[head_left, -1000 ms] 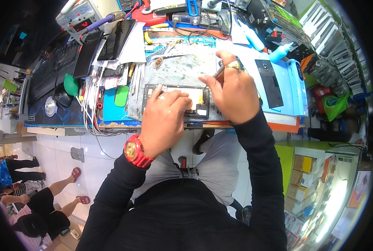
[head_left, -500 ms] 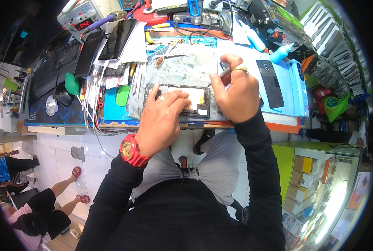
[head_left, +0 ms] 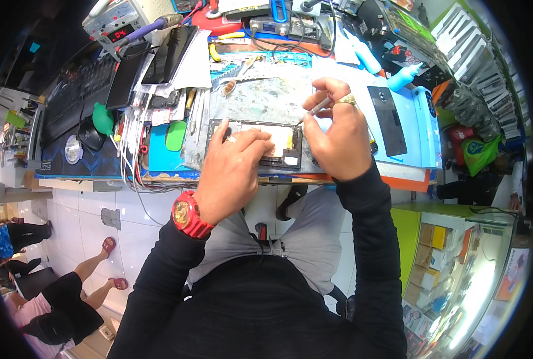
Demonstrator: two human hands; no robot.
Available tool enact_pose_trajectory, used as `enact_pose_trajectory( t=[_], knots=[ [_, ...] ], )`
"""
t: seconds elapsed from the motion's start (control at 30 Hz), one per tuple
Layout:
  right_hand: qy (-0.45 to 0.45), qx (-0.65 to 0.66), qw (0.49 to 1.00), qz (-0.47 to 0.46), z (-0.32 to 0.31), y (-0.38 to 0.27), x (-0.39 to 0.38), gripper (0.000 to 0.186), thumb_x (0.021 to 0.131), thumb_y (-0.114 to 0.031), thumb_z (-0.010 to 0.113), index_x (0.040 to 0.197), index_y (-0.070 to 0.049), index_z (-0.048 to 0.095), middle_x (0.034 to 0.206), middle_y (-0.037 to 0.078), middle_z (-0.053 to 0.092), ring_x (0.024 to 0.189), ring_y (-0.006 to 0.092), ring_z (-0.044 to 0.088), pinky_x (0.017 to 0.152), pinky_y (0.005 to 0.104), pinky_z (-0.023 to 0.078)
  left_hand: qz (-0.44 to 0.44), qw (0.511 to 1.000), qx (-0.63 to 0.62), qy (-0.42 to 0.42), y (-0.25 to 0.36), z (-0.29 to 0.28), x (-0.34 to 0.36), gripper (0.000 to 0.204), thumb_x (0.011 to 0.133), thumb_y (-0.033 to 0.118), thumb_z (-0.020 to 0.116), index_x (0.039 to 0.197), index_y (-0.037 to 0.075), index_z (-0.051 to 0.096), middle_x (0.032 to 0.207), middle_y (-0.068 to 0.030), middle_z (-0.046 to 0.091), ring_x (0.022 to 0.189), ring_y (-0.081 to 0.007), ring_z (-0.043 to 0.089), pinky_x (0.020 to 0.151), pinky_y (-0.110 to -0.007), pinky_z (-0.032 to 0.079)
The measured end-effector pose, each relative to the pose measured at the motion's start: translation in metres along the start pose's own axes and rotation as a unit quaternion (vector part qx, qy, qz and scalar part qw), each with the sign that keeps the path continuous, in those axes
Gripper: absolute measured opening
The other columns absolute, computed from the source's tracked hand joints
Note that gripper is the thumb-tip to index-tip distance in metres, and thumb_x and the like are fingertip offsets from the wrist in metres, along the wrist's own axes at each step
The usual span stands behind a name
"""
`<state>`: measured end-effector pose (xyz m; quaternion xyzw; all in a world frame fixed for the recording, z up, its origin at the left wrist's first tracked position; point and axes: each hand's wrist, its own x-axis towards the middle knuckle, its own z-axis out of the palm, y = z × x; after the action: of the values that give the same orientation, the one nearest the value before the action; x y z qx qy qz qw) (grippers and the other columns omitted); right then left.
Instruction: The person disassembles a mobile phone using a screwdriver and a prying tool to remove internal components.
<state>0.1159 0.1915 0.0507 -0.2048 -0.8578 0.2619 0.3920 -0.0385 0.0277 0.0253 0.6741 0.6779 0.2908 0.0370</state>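
An opened phone body (head_left: pixel 294 143), dark-framed with a pale panel inside, lies flat on a stained grey work mat (head_left: pixel 260 96). My left hand (head_left: pixel 233 155) rests across its left part, fingers stretched over the pale panel and thumb along the frame. In my right hand (head_left: pixel 341 137) a slim grey pen-like tool (head_left: pixel 320 109) is pinched between thumb and fingers. Its thin tip points down at the phone's upper right corner; whether it touches I cannot tell. A dark phone back panel (head_left: pixel 388 119) lies on light blue sheeting right of that hand.
Dark phones (head_left: pixel 169 57), a bundle of white cables (head_left: pixel 129 140) and a green air blower (head_left: pixel 102 119) occupy the left side. Yellow-handled pliers (head_left: pixel 214 52) and a power supply (head_left: pixel 120 30) sit further back. A blue bottle (head_left: pixel 404 76) stands right. A person's legs (head_left: pixel 93 260) show at lower left.
My right hand has shifted slightly, and more of the tool shows between its fingers. The left hand and the phone body stay essentially in place.
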Motion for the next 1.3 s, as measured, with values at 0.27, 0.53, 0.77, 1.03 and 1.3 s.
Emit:
enact_pose_trajectory(
  t=[0.27,0.53,0.77,1.03,1.3],
  knots=[
    [0.005,-0.038,0.998,0.049,-0.005,-0.011,-0.001,0.043,0.084,-0.003,0.077,0.123,0.000,0.060,0.097,0.019,0.071,0.076,0.0335,0.073,0.068,0.0425,0.057,0.000,1.000,-0.012,0.015,-0.002,0.005,0.002,0.016,0.097,0.001,0.063,0.110,0.009,0.069,0.117,-0.0054,0.073,0.114,-0.0290,0.068,0.120,-0.062,0.031],
    [-0.004,0.054,0.997,0.053,-0.005,-0.006,-0.005,0.049,0.085,0.000,0.075,0.130,0.000,0.055,0.091,0.017,0.071,0.080,0.0312,0.074,0.070,0.0390,0.058,-0.059,0.976,-0.179,0.113,-0.031,-0.024,0.015,0.022,0.094,-0.004,0.062,0.114,0.000,0.070,0.108,-0.0157,0.071,0.101,-0.0346,0.068,0.093,-0.041,0.051],
    [-0.042,0.043,0.993,0.099,-0.006,-0.010,-0.005,0.051,0.089,0.005,0.070,0.135,-0.001,0.049,0.105,0.013,0.070,0.094,0.0191,0.070,0.075,0.0298,0.057,-0.093,0.969,-0.162,0.162,-0.038,-0.035,0.008,0.021,0.094,-0.002,0.064,0.114,-0.001,0.071,0.108,-0.0166,0.071,0.102,-0.0342,0.067,0.094,-0.041,0.050],
    [-0.030,-0.090,0.994,0.061,-0.007,-0.011,-0.003,0.050,0.089,-0.001,0.077,0.133,-0.001,0.052,0.094,0.013,0.070,0.079,0.0188,0.071,0.067,0.0300,0.056,-0.091,0.973,-0.144,0.153,-0.039,-0.030,0.002,0.021,0.093,0.001,0.067,0.113,0.000,0.072,0.110,-0.0156,0.072,0.106,-0.0339,0.066,0.098,-0.043,0.049],
    [-0.016,-0.021,0.997,0.077,-0.005,-0.009,-0.006,0.050,0.088,0.002,0.075,0.133,-0.001,0.053,0.094,0.016,0.071,0.080,0.0249,0.073,0.068,0.0345,0.057,-0.060,0.982,-0.090,0.156,-0.035,-0.029,0.010,0.019,0.093,0.005,0.070,0.112,0.003,0.073,0.109,-0.0142,0.071,0.105,-0.0347,0.066,0.102,-0.045,0.046]
  ],
)
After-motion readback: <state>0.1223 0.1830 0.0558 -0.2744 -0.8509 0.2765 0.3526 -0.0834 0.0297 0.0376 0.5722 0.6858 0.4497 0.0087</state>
